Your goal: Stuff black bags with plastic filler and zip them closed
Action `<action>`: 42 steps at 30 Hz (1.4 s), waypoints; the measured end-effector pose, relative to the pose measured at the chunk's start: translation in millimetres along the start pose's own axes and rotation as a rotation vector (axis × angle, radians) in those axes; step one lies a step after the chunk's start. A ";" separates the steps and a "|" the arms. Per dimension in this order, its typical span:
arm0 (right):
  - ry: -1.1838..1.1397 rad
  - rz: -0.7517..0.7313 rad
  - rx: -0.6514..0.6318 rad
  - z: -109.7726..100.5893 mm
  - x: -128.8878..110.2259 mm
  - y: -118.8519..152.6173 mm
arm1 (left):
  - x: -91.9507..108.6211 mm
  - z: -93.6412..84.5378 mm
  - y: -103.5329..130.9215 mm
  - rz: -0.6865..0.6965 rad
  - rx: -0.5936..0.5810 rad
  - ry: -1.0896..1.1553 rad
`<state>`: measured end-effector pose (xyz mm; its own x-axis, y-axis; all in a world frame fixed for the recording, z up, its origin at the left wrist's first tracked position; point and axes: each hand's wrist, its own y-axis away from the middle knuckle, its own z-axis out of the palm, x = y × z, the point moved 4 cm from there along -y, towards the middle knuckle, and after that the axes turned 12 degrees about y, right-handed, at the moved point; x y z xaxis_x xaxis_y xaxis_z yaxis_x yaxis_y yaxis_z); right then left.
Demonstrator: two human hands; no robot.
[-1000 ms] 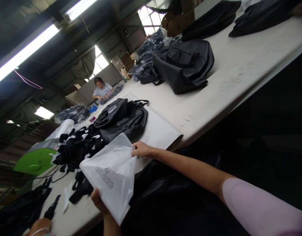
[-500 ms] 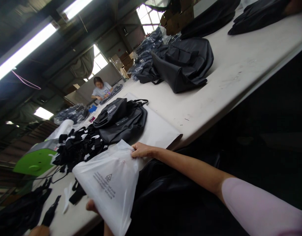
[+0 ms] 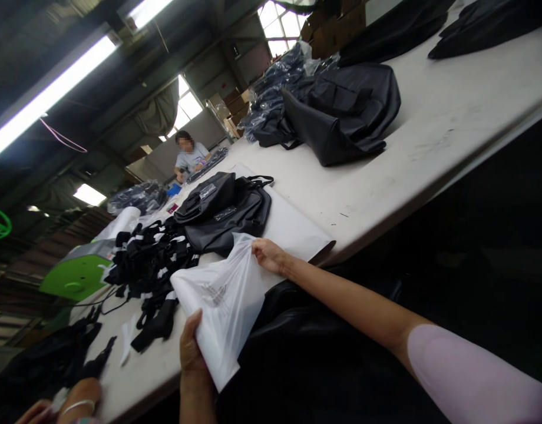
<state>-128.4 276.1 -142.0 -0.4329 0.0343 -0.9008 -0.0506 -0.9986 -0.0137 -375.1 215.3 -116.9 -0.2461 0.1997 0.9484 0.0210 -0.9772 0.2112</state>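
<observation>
A white translucent plastic bag (image 3: 227,300) with blurred print is stretched between my two hands above the table's front edge. My right hand (image 3: 269,257) pinches its upper right corner. Around its lower left side my left hand (image 3: 194,347) is wrapped, with the thumb on top and the other fingers hidden behind the bag. Just beyond the bag, a black backpack (image 3: 227,215) lies on a white sheet (image 3: 293,227). Left of the backpack is a tangled heap of black straps (image 3: 142,259) with white pieces.
Another person's hands (image 3: 79,400), one wrist with a bangle, are at the lower left by black fabric (image 3: 41,365). Behind the straps stands a green machine (image 3: 76,277). A large black bag (image 3: 346,112) and plastic-wrapped bags (image 3: 275,76) lie farther back. A person (image 3: 190,156) works at the far end.
My left hand has risen and shows more beside the bag. The bag is pulled tauter and creased, its print now distorted. The other person's hands show more at lower left.
</observation>
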 end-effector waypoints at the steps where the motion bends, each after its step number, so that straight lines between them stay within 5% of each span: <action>1: -0.030 -0.011 0.018 -3.0 -2.7 -2.0 | -0.3 3.1 -4.9 -0.027 0.006 -0.056; 4: -0.056 -0.028 0.052 -8.6 -6.7 -5.9 | 7.2 11.8 -18.4 0.012 0.010 -0.210; 9: 0.060 -0.050 0.088 -2.4 -1.1 -2.3 | 48.2 18.0 -28.6 0.350 0.084 -0.541; 14: 0.293 -0.116 -0.032 15.4 1.7 11.7 | 81.2 29.4 -27.0 0.589 0.167 -0.883; 19: 0.572 -0.084 -0.551 34.9 16.5 22.3 | 72.0 45.4 -44.4 0.543 0.188 -1.090; 25: 0.556 -0.002 -0.630 36.7 24.7 20.4 | 54.5 49.8 -87.4 0.366 0.270 -1.234; 29: 0.496 0.058 -0.770 36.3 24.7 40.7 | 64.8 23.7 -111.9 0.245 0.451 -1.226; 32: 0.301 0.110 -0.666 30.2 22.0 50.3 | 74.7 -7.4 -118.0 0.178 0.603 -1.173; 35: 0.122 0.120 -0.448 26.3 19.6 45.5 | 80.1 -21.5 -117.0 0.244 0.586 -1.157; 39: 0.055 0.144 -0.316 28.6 20.7 33.5 | 85.0 -9.6 -100.8 0.444 0.448 -1.176; 42: 0.008 0.140 -0.208 24.3 19.9 28.8 | 80.0 6.3 -59.0 0.670 0.399 -1.163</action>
<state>-160.3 249.1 -149.7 -0.4155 -0.1042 -0.9036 0.1958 -0.9804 0.0230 -389.9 289.4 -52.0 0.8503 -0.1543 0.5032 0.1326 -0.8624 -0.4885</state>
